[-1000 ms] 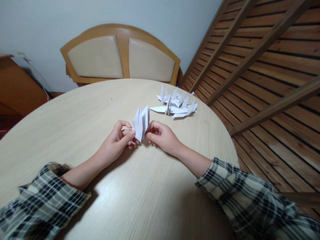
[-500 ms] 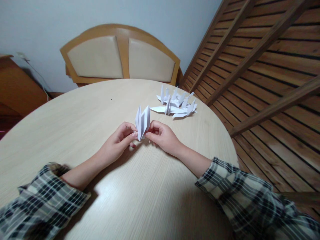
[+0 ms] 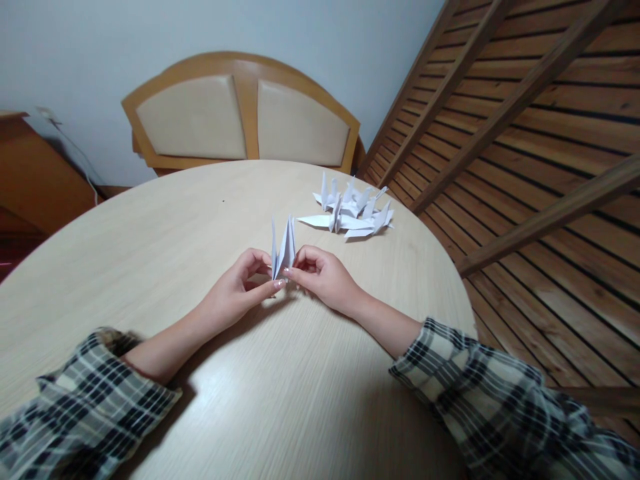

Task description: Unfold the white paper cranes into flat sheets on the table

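Observation:
A white folded paper piece [image 3: 284, 248] stands upright with two narrow points up, above the middle of a round light-wood table [image 3: 150, 253]. My left hand [image 3: 239, 293] pinches its lower end from the left with thumb and fingers. My right hand [image 3: 324, 279] pinches the same lower end from the right, fingers curled. Both wrists rest on the tabletop. Plaid sleeves cover both forearms.
Several finished white paper cranes [image 3: 353, 210] lie in a cluster at the table's far right. A wooden chair with cream padded back [image 3: 240, 117] stands behind the table. Slatted wooden panels [image 3: 525, 133] run along the right; a wooden cabinet [image 3: 35, 173] is at the left.
The paper piece has been pressed narrower, its points closing together and turning more edge-on. Both hands stayed at its base, my left fingers shifting slightly to the right.

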{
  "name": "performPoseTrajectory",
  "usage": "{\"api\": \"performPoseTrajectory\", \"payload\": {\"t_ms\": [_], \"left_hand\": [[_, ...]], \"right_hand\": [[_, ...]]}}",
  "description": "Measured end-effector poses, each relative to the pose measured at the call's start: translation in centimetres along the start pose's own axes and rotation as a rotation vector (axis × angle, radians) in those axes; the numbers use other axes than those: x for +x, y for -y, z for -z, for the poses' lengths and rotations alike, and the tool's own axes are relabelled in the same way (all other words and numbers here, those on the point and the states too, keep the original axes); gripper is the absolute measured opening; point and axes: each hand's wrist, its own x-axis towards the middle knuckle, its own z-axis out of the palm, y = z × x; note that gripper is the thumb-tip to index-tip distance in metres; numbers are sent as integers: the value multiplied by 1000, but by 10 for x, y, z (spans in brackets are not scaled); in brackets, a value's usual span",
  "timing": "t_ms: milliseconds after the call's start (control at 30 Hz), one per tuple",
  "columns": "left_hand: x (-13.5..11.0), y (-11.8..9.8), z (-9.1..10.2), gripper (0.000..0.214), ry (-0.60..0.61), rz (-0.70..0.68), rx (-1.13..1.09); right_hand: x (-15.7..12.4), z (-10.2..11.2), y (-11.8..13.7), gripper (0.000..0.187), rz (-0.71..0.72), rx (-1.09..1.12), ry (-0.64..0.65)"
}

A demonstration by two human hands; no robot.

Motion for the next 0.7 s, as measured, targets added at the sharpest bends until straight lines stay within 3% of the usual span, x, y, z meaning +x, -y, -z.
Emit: {"api": "performPoseTrajectory", "payload": {"t_ms": [700], "left_hand": [[-1,-10,-3,20,-31,44,27]], "right_hand": [[0,1,1,20,43,-28,-46]]}}
